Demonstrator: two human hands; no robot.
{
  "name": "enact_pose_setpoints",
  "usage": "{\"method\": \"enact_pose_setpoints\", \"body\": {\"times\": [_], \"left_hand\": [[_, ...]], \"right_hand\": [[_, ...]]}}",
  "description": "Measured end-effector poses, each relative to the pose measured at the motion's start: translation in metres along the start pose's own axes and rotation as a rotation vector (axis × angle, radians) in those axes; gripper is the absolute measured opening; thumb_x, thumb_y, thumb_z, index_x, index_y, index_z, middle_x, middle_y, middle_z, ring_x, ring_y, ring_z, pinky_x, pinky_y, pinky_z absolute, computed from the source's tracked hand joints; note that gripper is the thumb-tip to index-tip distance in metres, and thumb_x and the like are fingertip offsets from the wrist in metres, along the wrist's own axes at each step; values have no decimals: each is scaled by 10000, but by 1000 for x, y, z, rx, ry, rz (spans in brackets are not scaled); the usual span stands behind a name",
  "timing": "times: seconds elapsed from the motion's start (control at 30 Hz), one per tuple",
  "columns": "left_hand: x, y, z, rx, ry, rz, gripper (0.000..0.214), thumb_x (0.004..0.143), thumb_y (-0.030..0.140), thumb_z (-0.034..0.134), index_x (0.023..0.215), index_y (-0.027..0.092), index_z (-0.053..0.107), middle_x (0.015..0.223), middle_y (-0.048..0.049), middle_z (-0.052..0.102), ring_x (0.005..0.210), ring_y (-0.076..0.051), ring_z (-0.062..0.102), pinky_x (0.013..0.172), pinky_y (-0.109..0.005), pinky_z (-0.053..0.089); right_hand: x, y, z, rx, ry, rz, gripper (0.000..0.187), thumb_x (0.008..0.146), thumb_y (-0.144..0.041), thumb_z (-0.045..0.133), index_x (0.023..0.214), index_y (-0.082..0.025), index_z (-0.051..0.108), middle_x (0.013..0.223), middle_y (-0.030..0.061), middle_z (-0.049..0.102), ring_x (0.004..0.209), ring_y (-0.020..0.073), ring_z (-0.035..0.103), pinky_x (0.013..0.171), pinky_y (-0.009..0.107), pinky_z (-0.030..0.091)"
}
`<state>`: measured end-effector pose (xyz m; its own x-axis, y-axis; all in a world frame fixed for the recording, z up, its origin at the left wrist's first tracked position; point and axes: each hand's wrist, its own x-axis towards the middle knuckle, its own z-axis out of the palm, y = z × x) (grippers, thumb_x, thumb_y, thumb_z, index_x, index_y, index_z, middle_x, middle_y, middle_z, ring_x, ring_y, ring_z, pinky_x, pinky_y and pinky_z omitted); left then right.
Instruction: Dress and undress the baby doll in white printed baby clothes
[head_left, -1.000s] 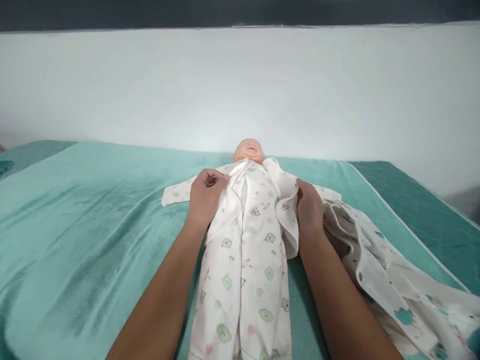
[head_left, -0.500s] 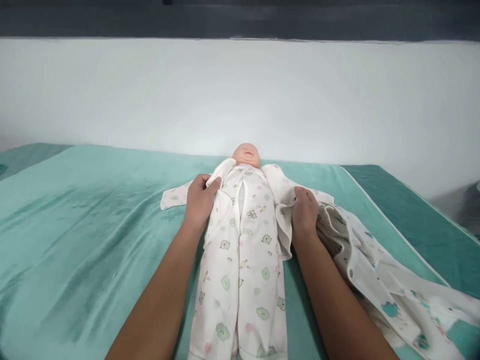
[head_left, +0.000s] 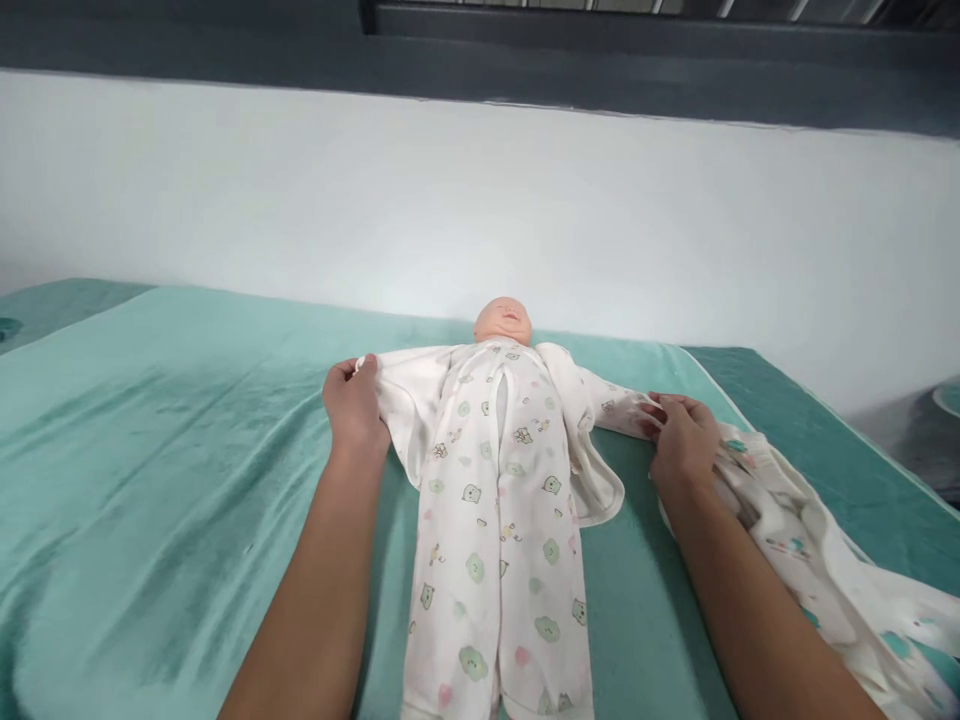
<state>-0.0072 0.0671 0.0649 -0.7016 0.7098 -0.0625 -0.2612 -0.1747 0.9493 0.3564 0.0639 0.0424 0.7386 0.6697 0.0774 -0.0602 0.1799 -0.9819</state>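
Note:
A baby doll (head_left: 504,318) lies on its back, its head at the far end. White baby pants (head_left: 517,520) printed with green and pink shapes lie flat below its chin, a short slit near the top. A white baby shirt (head_left: 420,380) spreads from under them to both sides. Between thumb and fingers, my left hand (head_left: 354,405) pinches the shirt's front panel, pulled out to the left. My right hand (head_left: 682,440) is closed on the cuff end of the shirt's printed right-side sleeve (head_left: 619,402).
Another white printed garment (head_left: 802,540) lies crumpled at the right, partly behind my right forearm. A teal blanket (head_left: 187,450) covers the surface. Behind the doll stands a white wall (head_left: 375,200) with a dark ledge (head_left: 225,50) above it.
My left hand has moved left, drawing the shirt panel outward. My right hand went from the right panel out to the sleeve end; that panel now hangs loose. The view has shifted slightly.

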Motion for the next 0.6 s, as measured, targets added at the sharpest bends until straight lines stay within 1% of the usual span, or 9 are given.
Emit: {"method": "enact_pose_setpoints", "body": {"times": [0.13, 0.2, 0.27, 0.33, 0.37, 0.4, 0.47, 0.53, 0.6], "left_hand": [[10, -4, -6, 6, 20, -14, 229, 659, 247, 630, 855, 206, 519, 788, 26, 499, 675, -107, 511, 672, -268, 464], [14, -6, -9, 29, 45, 10, 275, 636, 184, 611, 899, 212, 535, 837, 19, 505, 698, -109, 519, 705, -280, 476], [14, -8, -10, 118, 96, 124, 312, 643, 138, 582, 942, 220, 553, 945, -6, 541, 790, -130, 556, 782, -309, 493], [11, -9, -7, 267, 115, 330, 324, 696, 126, 556, 1004, 227, 577, 1090, -41, 577, 971, -172, 585, 897, -348, 487], [8, -9, -4, 347, 80, 439, 316, 739, 134, 543, 1036, 233, 591, 1146, -53, 590, 1059, -189, 580, 952, -364, 473], [5, -10, -1, 421, 7, 535, 300, 784, 149, 529, 1060, 238, 607, 1182, -59, 605, 1125, -201, 570, 997, -375, 456], [-1, -14, 8, 554, -234, 650, 261, 859, 196, 508, 1073, 245, 649, 1210, -58, 639, 1193, -215, 556, 1055, -384, 428], [-7, -19, 16, 697, -474, 680, 250, 902, 240, 502, 1067, 250, 690, 1234, -53, 665, 1227, -229, 546, 1092, -396, 402], [-9, -24, 20, 849, -603, 681, 281, 930, 264, 493, 1115, 264, 705, 1302, -47, 659, 1270, -247, 523, 1116, -426, 370]], "right_hand": [[4, -4, -10, -20, -5, -20, 104, 709, -271, 621, 781, -241, 553, 924, 21, 692, 685, 129, 641, 539, 248, 487], [-4, -5, -10, -103, -41, -96, 111, 731, -296, 616, 818, -244, 568, 928, 24, 687, 743, 152, 653, 622, 285, 520], [-20, -6, -6, -251, -106, -261, 155, 772, -318, 617, 900, -232, 618, 956, 36, 687, 848, 185, 664, 750, 343, 545], [-40, -10, 6, -384, -230, -466, 240, 829, -332, 601, 1036, -223, 655, 1068, 63, 689, 989, 215, 655, 885, 407, 536], [-49, -12, 14, -419, -318, -556, 279, 857, -329, 585, 1108, -227, 654, 1161, 78, 678, 1068, 225, 638, 944, 431, 520], [-57, -14, 23, -444, -423, -637, 311, 881, -317, 565, 1171, -238, 646, 1256, 87, 652, 1162, 232, 606, 1007, 449, 493], [-65, -18, 45, -489, -634, -753, 339, 915, -276, 517, 1228, -261, 645, 1388, 77, 600, 1312, 232, 519, 1118, 467, 408], [-64, -20, 67, -520, -785, -757, 362, 932, -232, 447, 1213, -278, 670, 1399, 42, 614, 1380, 223, 466, 1170, 473, 343], [-57, -20, 84, -550, -840, -677, 398, 929, -220, 412, 1212, -283, 684, 1369, 21, 646, 1370, 225, 484, 1159, 473, 351]]}}
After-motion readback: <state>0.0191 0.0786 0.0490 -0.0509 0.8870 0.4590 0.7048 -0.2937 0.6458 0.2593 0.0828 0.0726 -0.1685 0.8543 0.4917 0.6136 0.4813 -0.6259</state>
